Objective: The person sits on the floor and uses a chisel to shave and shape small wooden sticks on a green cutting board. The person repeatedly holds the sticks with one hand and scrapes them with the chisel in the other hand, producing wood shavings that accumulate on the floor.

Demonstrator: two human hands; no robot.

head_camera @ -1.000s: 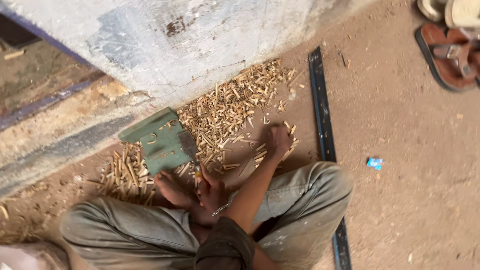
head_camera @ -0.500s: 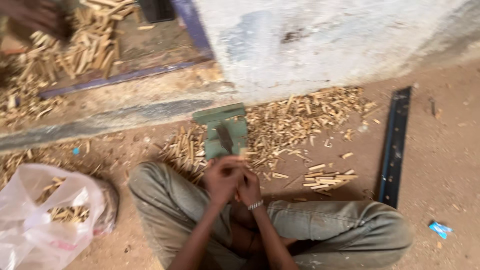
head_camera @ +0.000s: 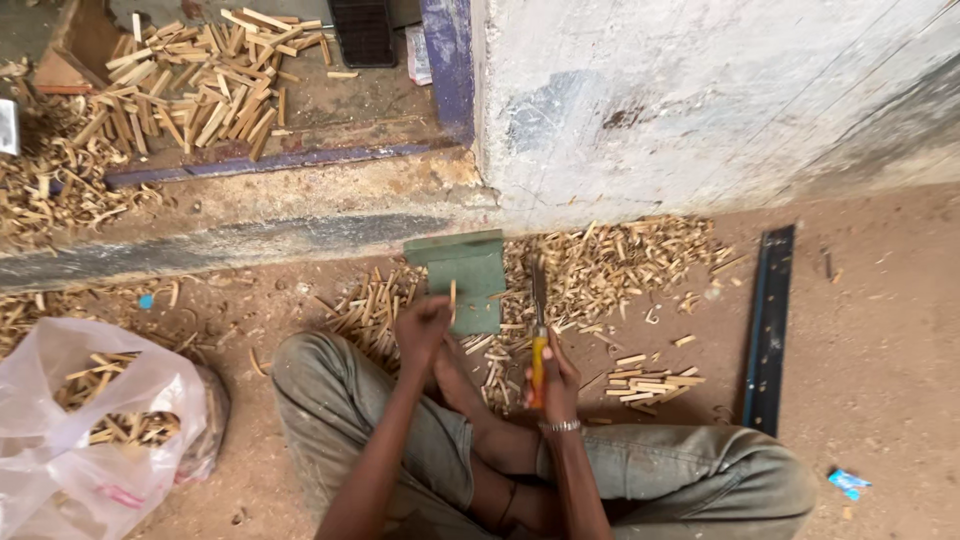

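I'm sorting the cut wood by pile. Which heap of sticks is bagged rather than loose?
The heap inside the clear plastic bag at lower left. The sticks by the green block and on the step lie loose.

Little free room near the green block [head_camera: 468, 278]
Wood sticks [head_camera: 610, 262] cover the floor around; wall [head_camera: 700, 100] closes behind, metal bar [head_camera: 768, 325] at right.

Just 1 view here, from the person's head, tipped steeply down over crossed legs at the near edge. It sits close above the left hand [head_camera: 422, 325] and right hand [head_camera: 556, 380], facing the far wall [head_camera: 700, 100] and doorstep [head_camera: 250, 215], dirt ground left and right.
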